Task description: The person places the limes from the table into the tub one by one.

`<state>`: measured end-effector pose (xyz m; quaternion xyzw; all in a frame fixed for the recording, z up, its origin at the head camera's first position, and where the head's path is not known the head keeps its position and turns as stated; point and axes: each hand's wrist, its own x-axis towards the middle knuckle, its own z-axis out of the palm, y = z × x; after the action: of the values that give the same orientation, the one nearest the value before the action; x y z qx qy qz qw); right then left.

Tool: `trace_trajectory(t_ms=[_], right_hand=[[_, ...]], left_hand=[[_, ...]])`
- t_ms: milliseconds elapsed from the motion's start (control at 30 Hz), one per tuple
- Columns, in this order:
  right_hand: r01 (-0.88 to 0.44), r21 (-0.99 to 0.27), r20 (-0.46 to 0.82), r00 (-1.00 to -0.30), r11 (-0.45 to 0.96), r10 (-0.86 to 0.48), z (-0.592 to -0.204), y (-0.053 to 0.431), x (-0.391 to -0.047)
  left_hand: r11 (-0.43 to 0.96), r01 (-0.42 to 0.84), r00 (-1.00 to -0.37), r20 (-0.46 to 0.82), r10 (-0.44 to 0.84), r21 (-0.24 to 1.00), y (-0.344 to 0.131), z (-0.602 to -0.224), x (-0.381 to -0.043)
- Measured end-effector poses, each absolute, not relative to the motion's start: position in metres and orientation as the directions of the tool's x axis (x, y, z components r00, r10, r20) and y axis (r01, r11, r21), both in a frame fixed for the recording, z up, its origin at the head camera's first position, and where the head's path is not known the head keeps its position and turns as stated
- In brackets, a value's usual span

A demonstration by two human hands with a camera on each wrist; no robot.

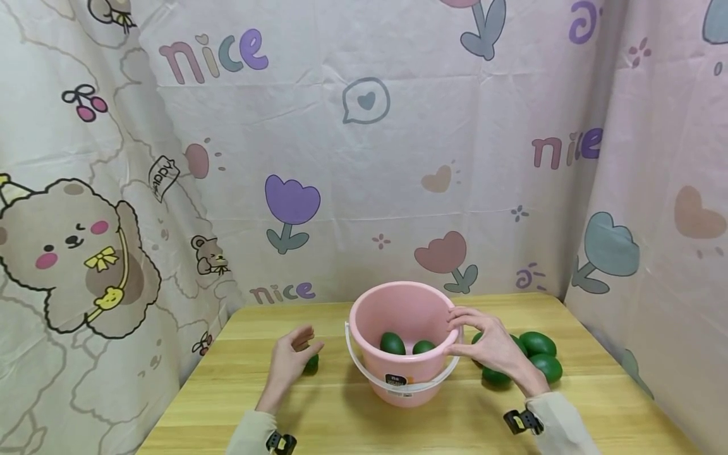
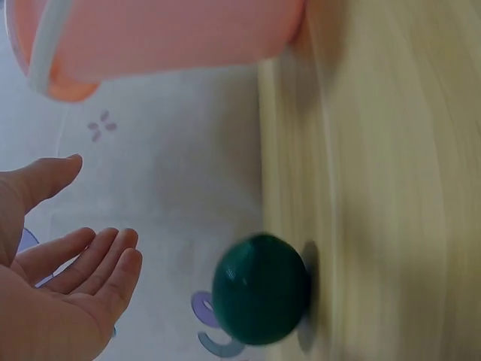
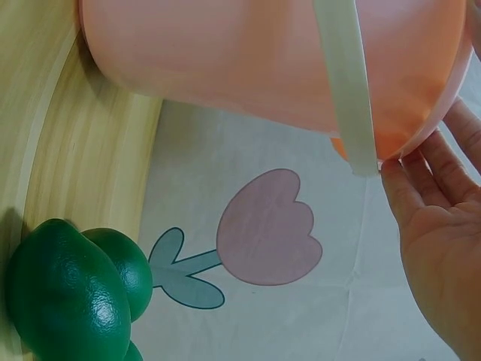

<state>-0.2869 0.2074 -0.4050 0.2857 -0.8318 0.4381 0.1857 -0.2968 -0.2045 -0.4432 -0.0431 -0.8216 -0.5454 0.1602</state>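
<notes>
A pink bucket (image 1: 398, 373) stands upright on the table, its white handle (image 1: 418, 387) hanging down across the front. Two dark green, lime-like fruits (image 1: 392, 344) lie inside it. My right hand (image 1: 490, 344) holds the bucket's right rim between thumb and fingers; in the right wrist view the fingertips (image 3: 402, 184) meet the rim beside the handle. To the left of the bucket, my left hand (image 1: 289, 361) hovers with relaxed, parted fingers over a single green fruit (image 2: 261, 289). A gap shows between that hand and the fruit in the left wrist view.
Several more green fruits (image 1: 537, 344) are clustered on the table right of the bucket, partly behind my right hand. The light wooden table (image 1: 335, 430) ends at a patterned curtain (image 1: 364, 189) at the back and sides.
</notes>
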Motion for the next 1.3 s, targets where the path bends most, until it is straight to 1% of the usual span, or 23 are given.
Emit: trace_trajectory(t_ms=[267,400,600,800,933,1133,1300], right_hand=[[-0.642,-0.620,0.561,-0.765,0.452,-0.318,-0.405,0.207,-0.287],[-0.643,-0.620,0.559,-0.764,0.450,-0.321,-0.405,0.207,-0.287],[-0.639,-0.620,0.560,-0.767,0.455,-0.314,-0.405,0.207,-0.287],[-0.623,-0.629,0.548,-0.780,0.466,-0.303,-0.406,0.207,-0.287],[-0.620,-0.632,0.547,-0.782,0.465,-0.300,-0.406,0.207,-0.286],[-0.628,-0.625,0.554,-0.776,0.464,-0.302,-0.407,0.206,-0.286],[-0.630,-0.621,0.562,-0.772,0.466,-0.297,-0.407,0.206,-0.286]], left_hand=[[0.360,0.120,-0.967,0.190,-0.167,0.925,-0.225,-0.452,-0.302],[0.407,0.039,-0.965,0.141,-0.223,0.912,-0.234,-0.456,-0.304],[0.493,-0.051,-0.970,0.075,-0.232,0.868,-0.244,-0.462,-0.306],[0.491,-0.136,-0.974,-0.025,-0.225,0.860,-0.246,-0.469,-0.311],[0.481,-0.152,-0.975,-0.051,-0.217,0.864,-0.243,-0.473,-0.314],[0.465,-0.149,-0.965,-0.027,-0.259,0.873,-0.237,-0.479,-0.318],[0.453,-0.137,-0.966,-0.018,-0.257,0.881,-0.235,-0.483,-0.321]])
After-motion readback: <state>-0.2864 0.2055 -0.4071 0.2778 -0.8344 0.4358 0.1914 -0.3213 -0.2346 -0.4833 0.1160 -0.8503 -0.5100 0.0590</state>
